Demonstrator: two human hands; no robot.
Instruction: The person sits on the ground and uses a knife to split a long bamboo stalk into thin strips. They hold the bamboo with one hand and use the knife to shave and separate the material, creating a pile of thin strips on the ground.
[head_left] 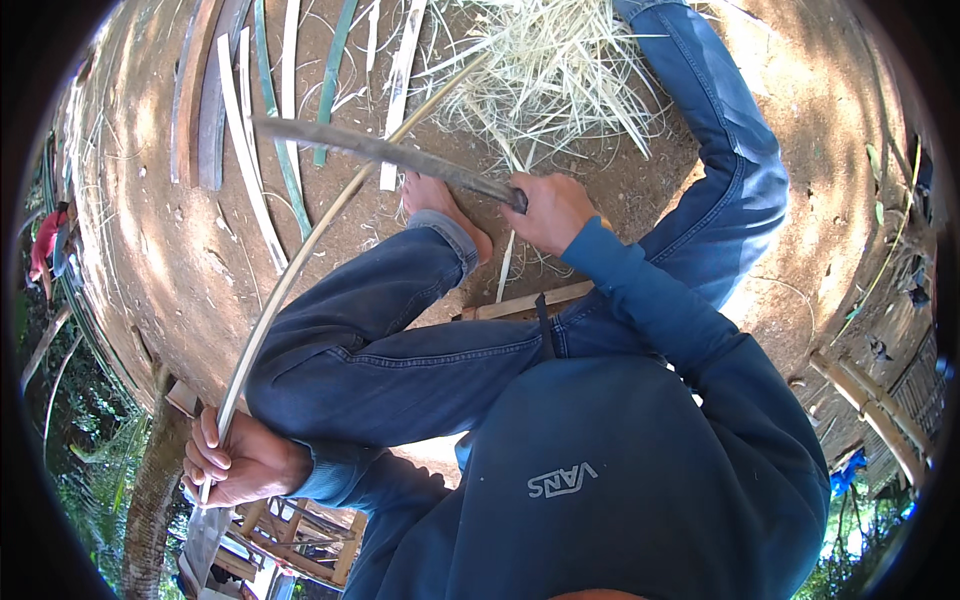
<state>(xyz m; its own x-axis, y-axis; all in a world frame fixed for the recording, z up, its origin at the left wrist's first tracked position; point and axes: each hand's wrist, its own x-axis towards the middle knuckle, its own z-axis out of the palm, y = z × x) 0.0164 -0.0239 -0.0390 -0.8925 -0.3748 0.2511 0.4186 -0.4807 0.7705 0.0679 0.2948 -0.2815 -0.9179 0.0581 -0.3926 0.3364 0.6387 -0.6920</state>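
My left hand (pixel 245 462) is closed around the lower end of a long, narrow bamboo strip (pixel 300 258). The strip slants up and away to the right, bending slightly, toward a heap of pale shavings (pixel 555 75). In my right hand (pixel 555 212) is the handle of a machete, mostly covered by the fingers. Its long, dark blade (pixel 385 152) points left and crosses the strip near my bare foot (pixel 440 205). Whether the edge touches or cuts into the strip, I cannot tell.
Several split bamboo strips (pixel 245 150), pale and green, lie on the dirt ground at the far left beside brown and grey slats (pixel 200 100). My jeans-clad legs (pixel 420 350) are spread around the work. Bamboo poles (pixel 875 415) lie at right; a tree trunk (pixel 150 510) stands lower left.
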